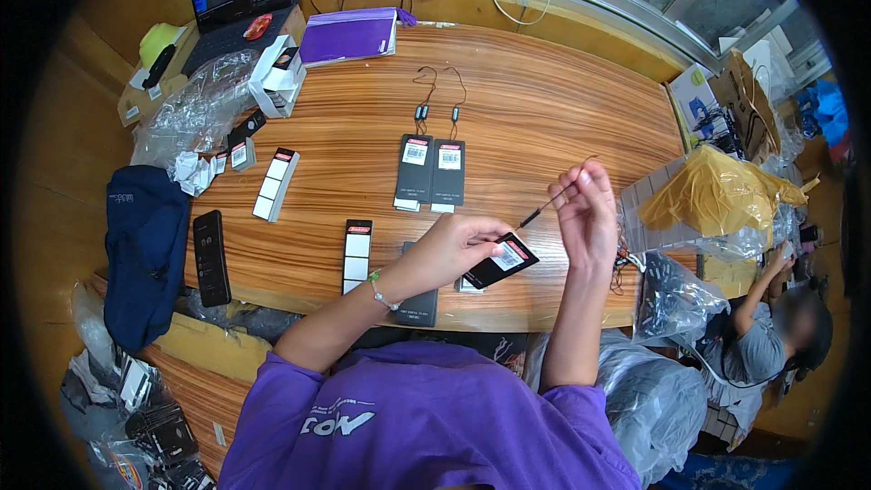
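Observation:
My left hand (458, 247) pinches a black hang tag (494, 274) with a white and red sticker, held tilted above the table near its front edge. From the tag's top a dark hang-tag string (533, 217) with a small black fastener runs up to the right. Its upper part is pinched by my right hand (586, 209). Partly under my left forearm lies another dark tag (416, 313). Farther back, two stickered dark tags, a left tag (413, 183) and a right tag (448, 183), lie side by side, their strings stretched away from me.
Label strips, one strip (357, 245) and one stack (272, 189), lie left of my hands. Beyond are a phone (211, 259), blue pouch (145, 254), white box (278, 82), purple folder (349, 38) and laptop (238, 4). At right sit yellow plastic (712, 195) and a person (758, 336).

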Tool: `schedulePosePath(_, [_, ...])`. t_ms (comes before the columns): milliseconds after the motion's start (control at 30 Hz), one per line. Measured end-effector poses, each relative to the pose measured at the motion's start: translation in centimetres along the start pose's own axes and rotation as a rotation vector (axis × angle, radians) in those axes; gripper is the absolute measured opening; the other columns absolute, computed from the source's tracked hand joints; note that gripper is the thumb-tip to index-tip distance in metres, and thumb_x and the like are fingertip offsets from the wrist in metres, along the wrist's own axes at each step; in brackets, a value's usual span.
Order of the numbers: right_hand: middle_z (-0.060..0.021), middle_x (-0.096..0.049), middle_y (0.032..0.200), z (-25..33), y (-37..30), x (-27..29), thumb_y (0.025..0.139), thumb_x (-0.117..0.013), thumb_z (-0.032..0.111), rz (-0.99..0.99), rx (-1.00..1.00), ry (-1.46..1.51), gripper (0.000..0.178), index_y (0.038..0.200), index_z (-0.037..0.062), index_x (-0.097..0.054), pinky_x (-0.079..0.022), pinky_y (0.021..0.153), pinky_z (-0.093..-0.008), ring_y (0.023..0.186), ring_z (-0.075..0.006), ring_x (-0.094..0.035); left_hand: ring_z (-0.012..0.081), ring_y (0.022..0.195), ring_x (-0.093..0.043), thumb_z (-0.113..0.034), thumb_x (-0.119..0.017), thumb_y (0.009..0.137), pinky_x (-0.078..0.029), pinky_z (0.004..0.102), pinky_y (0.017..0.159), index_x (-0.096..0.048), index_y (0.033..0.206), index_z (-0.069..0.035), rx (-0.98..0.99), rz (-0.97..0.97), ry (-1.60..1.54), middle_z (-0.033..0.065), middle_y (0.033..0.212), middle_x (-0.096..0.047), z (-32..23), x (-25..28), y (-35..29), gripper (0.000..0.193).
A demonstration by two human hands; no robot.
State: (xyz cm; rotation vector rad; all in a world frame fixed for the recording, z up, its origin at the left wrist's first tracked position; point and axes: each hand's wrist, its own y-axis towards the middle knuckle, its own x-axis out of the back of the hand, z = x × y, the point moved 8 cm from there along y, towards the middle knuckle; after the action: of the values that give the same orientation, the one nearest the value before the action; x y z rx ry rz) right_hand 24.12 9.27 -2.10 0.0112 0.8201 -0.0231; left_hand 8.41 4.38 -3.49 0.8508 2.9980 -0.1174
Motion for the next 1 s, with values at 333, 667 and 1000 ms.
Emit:
schedulePosePath(333, [-0.0043,-0.059,0.082,1.5,1.3,-2.3,0.087,-0.054,0.007,0.053,-0.091,0.493,0.022,0.109,0.005,-0.052,-0.044,0.084,-0.034,0.082,-0.0154,-0.056,0.0131,0.091,-0.061,0.0,-0.056,0.084,-0.049,0.0247,0.081,-0.057,0.107,0.004,-0.039,-0.138,-0.004,0.009,0.098,-0.064,0.3,2.4,-0.1,0.023])
schedulePosePath(667, [-0.0038,-0.053,0.075,-0.8,-0.5,-4.6,0.085,-0.056,0.002,0.164,0.0,-0.153,0.019,0.103,-0.0007,-0.052,-0.037,0.056,-0.0198,0.066,-0.0074,-0.046,0.0152,0.093,-0.06,0.003,-0.057,0.082,-0.05,0.0239,0.081,-0.056,0.109,0.005,-0.267,-0.389,0.03,0.0115,0.112,-0.056,-3.3,5.9,-0.2,0.026])
schedulePosePath(1000, [-0.0119,-0.063,0.079,-1.3,-0.8,-5.0,0.085,-0.055,0.001,0.15,0.027,-0.355,0.015,0.1,-0.0016,-0.052,-0.046,0.061,-0.0216,0.065,-0.0129,-0.058,0.014,0.09,-0.061,0.003,-0.058,0.083,-0.05,0.0224,0.079,-0.054,0.11,0.005,-0.224,-0.43,-0.05,0.0108,0.099,-0.062,-2.5,6.3,0.0,0.028])
